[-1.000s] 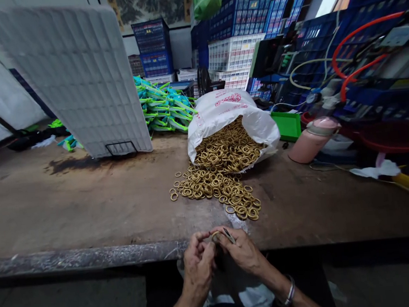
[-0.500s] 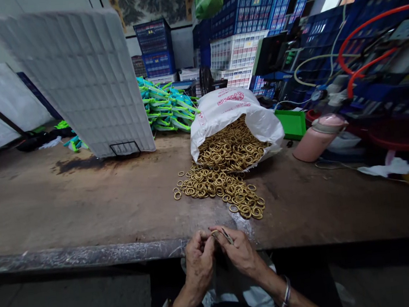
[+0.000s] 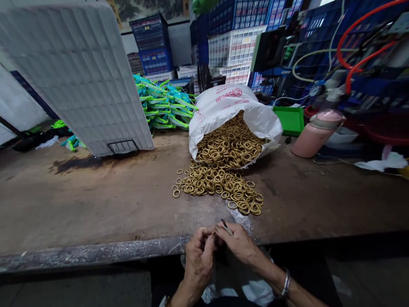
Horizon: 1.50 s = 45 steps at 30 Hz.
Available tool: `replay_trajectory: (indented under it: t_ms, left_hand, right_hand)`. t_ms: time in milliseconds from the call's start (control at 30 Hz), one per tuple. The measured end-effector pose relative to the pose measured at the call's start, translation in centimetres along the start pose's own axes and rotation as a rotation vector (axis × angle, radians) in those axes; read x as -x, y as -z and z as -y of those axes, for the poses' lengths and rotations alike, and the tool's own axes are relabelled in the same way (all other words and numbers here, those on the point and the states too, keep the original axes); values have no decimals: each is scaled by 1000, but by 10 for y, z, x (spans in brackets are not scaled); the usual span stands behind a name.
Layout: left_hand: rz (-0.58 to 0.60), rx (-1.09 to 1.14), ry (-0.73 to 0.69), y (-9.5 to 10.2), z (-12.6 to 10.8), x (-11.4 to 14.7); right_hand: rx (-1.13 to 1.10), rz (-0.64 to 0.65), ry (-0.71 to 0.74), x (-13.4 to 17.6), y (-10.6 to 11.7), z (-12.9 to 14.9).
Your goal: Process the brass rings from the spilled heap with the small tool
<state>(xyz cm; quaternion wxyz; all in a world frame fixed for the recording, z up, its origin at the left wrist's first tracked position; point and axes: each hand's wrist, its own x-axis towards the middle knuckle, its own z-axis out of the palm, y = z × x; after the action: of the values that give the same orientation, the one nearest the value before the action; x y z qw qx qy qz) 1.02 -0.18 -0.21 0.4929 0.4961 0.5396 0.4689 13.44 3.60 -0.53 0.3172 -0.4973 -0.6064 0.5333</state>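
My left hand is closed just in front of the table edge, thumb and fingertips pinched together. Whatever it grips is hidden behind the fingers. Against it, fingertips meeting, is my right hand, closed round a small slim blade-like tool with a dark tip and a pale body. Beyond the hands, a loose heap of brass-coloured rings spreads over the table. The rings spill from the mouth of a white woven sack lying on its side, with many more inside.
A tall white padded panel stands on the left in a black wire stand. Behind it lie bundled green-and-blue pieces. To the right are a green tray, a pink bottle and orange hoses. Blue crates are stacked behind.
The ring that showed between my fingertips is now out of sight. My right fingers have curled in closer to the left ones, and the tool points more upward. The view has shifted slightly.
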Motion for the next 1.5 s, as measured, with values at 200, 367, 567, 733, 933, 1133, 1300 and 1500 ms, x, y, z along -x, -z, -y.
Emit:
replay_trajectory:
  t_ms: [200, 367, 567, 733, 933, 1133, 1300, 1500]
  left_hand:
    - [101, 172, 206, 2, -1, -3]
    - [140, 390, 262, 3, 4, -4]
    - [185, 572, 296, 2, -2, -2]
    - [179, 616, 305, 4, -3, -1]
    - [85, 484, 296, 2, -2, -2]
    - [52, 334, 287, 2, -10, 0]
    - [84, 314, 232, 4, -6, 3]
    - [180, 435, 239, 4, -5, 10]
  right_hand:
    - [-78, 77, 0, 2, 1, 7]
    - [-147, 77, -42, 0, 1, 12]
    - [-149, 55, -57, -4, 2, 8]
    - [80, -38, -7, -3, 5, 0]
    - [587, 47, 169, 9, 4, 0]
    - [710, 88, 173, 11, 2, -1]
    - [818, 77, 105, 10, 1, -2]
    - [936, -123, -15, -1, 17, -6]
